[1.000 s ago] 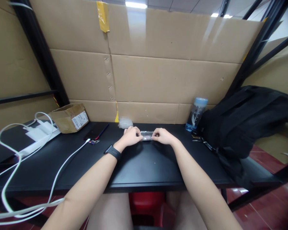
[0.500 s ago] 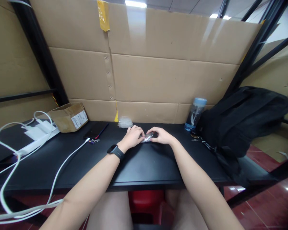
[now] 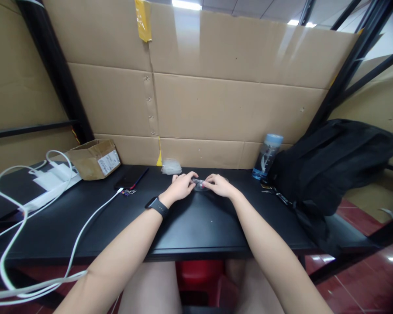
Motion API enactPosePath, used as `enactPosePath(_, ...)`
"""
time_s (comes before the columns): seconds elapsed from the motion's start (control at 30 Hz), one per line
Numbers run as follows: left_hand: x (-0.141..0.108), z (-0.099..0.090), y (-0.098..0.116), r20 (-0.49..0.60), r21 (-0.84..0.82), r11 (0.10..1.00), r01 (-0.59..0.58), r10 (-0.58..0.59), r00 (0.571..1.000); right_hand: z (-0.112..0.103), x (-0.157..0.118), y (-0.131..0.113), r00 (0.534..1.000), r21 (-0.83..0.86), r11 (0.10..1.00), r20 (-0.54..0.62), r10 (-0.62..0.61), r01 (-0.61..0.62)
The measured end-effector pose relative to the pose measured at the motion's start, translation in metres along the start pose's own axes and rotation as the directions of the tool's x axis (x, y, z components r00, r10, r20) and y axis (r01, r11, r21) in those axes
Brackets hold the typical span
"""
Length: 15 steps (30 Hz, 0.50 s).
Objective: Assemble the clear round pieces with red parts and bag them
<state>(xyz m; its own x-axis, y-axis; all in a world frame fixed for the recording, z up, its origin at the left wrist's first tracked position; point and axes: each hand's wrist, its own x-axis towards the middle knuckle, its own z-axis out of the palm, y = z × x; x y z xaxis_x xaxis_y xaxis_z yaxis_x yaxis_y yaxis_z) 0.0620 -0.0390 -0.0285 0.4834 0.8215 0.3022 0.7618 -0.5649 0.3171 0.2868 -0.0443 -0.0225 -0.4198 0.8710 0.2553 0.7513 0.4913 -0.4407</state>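
Between my hands, over the middle of the black table, is a small clear plastic bag (image 3: 200, 185) with a shiny surface. My left hand (image 3: 182, 185), with a dark watch (image 3: 157, 206) on its wrist, pinches the bag's left side. My right hand (image 3: 220, 186) closes its fingertips on the right side. What the bag contains, if anything, is too small to make out. Just behind my left hand lies a stack of clear plastic bags (image 3: 171, 166), close to the cardboard wall.
On the left are an open cardboard box (image 3: 93, 160), a phone (image 3: 130, 178), a key ring (image 3: 129, 192), a power strip (image 3: 52, 192) and looping white cables (image 3: 85, 226). A water bottle (image 3: 267, 157) and a black backpack (image 3: 334, 165) stand right. Cardboard (image 3: 216, 109) walls the back.
My right hand has turned flatter, its fingertips now lower on the bag. The bag looks flatter and shows less between my hands. My left hand has barely moved.
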Motion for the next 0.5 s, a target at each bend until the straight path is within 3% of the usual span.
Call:
enactPosePath(0.2,-0.001,0.002,0.006,-0.004,0.022,0.999,0.028,-0.028,1.000,0.005,0.000,0.006,0.988,0.056,0.992,-0.101,0.119,-0.113)
enactPosePath(0.37,-0.002,0.005,0.010,-0.037,0.079,0.996,0.029,-0.026,0.999,0.004,-0.002,0.003,0.998,0.052,0.997,-0.026,-0.052,0.053)
enactPosePath(0.5,-0.004,0.002,0.013,-0.063,0.103,0.995,0.019,-0.013,0.998,0.003,-0.002,-0.002,0.998,-0.019,0.999,-0.042,-0.037,0.036)
